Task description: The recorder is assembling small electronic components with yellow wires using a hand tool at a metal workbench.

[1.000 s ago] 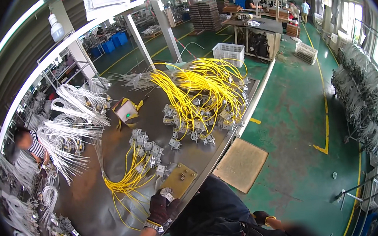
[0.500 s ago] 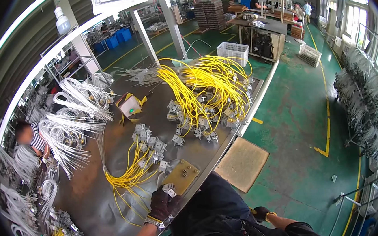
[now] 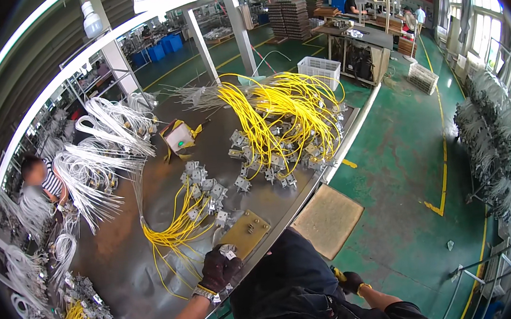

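Note:
My left hand (image 3: 218, 271), in a dark glove, is closed on a small metal bracket (image 3: 228, 252). It rests at the bench's near edge, beside a brass-coloured plate (image 3: 241, 238) with several short pegs. Just beyond lie grey metal brackets (image 3: 210, 194) attached to a loose bundle of yellow cables (image 3: 174, 234). Over the floor to the right of my lap is my right hand (image 3: 351, 282), also gloved, with its fingers curled round a yellow and black thing (image 3: 338, 274), mostly hidden, whose kind I cannot make out.
A larger heap of yellow cables (image 3: 290, 105) with brackets covers the bench's far right. White cable bundles (image 3: 95, 173) lie at the left, where another person (image 3: 44, 181) stands. A square-topped stool (image 3: 328, 221) stands by the bench edge. A taped block (image 3: 179, 137) sits mid-bench.
My right hand has risen slightly, and more of the yellow and black thing shows in it. My left hand stays beside the plate with the bracket. The view has shifted a little.

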Tool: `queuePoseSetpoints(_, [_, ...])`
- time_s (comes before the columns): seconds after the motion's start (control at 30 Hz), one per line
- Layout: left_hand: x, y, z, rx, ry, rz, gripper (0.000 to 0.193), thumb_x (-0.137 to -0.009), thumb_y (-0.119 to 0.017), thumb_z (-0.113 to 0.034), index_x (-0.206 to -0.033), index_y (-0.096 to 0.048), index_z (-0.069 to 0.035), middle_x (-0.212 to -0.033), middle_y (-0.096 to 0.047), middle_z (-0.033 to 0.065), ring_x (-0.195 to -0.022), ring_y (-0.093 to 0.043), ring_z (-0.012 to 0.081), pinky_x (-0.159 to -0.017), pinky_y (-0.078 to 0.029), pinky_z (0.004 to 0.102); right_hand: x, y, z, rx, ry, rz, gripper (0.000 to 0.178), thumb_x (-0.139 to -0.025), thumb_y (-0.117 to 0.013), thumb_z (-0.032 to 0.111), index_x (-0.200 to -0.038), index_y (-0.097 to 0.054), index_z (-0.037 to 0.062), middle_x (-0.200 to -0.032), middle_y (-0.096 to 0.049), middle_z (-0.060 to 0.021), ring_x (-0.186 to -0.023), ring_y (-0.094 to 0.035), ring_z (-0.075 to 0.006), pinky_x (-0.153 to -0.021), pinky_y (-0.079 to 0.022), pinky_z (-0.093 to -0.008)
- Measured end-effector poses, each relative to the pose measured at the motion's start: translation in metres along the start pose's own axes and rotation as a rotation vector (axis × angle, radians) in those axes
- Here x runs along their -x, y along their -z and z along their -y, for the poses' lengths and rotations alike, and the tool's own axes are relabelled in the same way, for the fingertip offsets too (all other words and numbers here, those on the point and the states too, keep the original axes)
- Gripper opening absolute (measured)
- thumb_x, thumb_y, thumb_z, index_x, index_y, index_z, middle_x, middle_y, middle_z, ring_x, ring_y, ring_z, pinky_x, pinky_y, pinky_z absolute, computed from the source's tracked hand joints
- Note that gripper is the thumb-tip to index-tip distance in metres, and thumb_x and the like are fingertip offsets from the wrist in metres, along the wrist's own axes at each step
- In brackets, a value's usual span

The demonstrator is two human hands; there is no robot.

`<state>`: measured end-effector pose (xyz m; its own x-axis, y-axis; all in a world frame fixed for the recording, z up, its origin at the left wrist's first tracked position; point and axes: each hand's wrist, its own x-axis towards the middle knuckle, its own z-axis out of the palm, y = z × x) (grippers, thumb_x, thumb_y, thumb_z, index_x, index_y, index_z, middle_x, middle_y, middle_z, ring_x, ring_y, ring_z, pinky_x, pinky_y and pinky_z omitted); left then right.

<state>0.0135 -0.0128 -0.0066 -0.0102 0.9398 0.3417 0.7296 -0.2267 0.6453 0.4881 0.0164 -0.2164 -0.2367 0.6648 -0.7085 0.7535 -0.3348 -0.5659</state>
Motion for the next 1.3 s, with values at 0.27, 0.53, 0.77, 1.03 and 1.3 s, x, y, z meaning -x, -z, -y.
queuePoseSetpoints(0.27, [-0.002, 0.018, -0.024, 0.204, 0.25, 0.141, 0.038, -0.092, -0.069, -0.042, -0.097, -0.07, -0.003, -0.08, -0.072, 0.013, -0.072, -0.072, 0.0303, -0.068, -0.056, 0.0403, -0.038, 0.032, 0.138, -0.089, 0.584, -0.542, 0.026, -0.081, -0.073, 0.019, -0.103, -0.068, 0.0054, -0.094, -0.07, -0.0202, -0.09, -0.069, -0.0409, -0.076, -0.054, -0.0454])
queuePoseSetpoints(0.53, [0.012, 0.018, -0.02, -0.264, 0.251, 0.416, 0.044, -0.092, -0.063, -0.053, -0.099, -0.074, -0.011, -0.088, -0.072, 0.017, -0.083, -0.069, 0.0382, -0.078, -0.055, 0.0461, 0.018, 0.015, 0.357, 0.276, 1.485, -0.344, 0.037, -0.072, -0.076, 0.013, -0.109, -0.07, 0.0135, -0.117, -0.066, -0.0131, -0.112, -0.063, -0.0366, -0.092, -0.054, -0.0448])
queuePoseSetpoints(0.77, [0.033, 0.022, -0.014, -0.295, 0.174, 0.494, 0.038, -0.091, -0.063, -0.052, -0.101, -0.075, -0.017, -0.095, -0.073, 0.0139, -0.086, -0.07, 0.0359, -0.077, -0.055, 0.0464, -0.008, -0.056, 0.474, 0.617, 1.734, -0.389, 0.04, -0.071, -0.077, 0.026, -0.109, -0.073, 0.0164, -0.13, -0.061, -0.0101, -0.128, -0.053, -0.0333, -0.11, -0.04, -0.0494])
queuePoseSetpoints(1.03, [0.077, 0.054, -0.019, -0.185, 0.175, 0.489, 0.025, -0.086, -0.072, -0.037, -0.095, -0.075, -0.013, -0.091, -0.072, 0.013, -0.083, -0.07, 0.033, -0.075, -0.056, 0.0427, -0.063, -0.073, 0.5, 0.975, 1.523, -0.315, 0.041, -0.068, -0.076, 0.028, -0.108, -0.074, 0.0185, -0.135, -0.06, -0.01, -0.132, -0.051, -0.0322, -0.115, -0.036, -0.0489])
queuePoseSetpoints(1.3, [0.123, 0.108, -0.029, -0.067, 0.201, 0.574, 0.031, -0.081, -0.081, -0.03, -0.106, -0.074, -0.013, -0.087, -0.073, 0.0098, -0.08, -0.071, 0.0281, -0.076, -0.057, 0.0382, -0.101, -0.042, 0.508, 0.889, 1.627, -0.43, 0.027, -0.077, -0.068, 0.026, -0.102, -0.075, 0.0187, -0.127, -0.064, -0.0049, -0.126, -0.055, -0.0303, -0.107, -0.044, -0.0425])
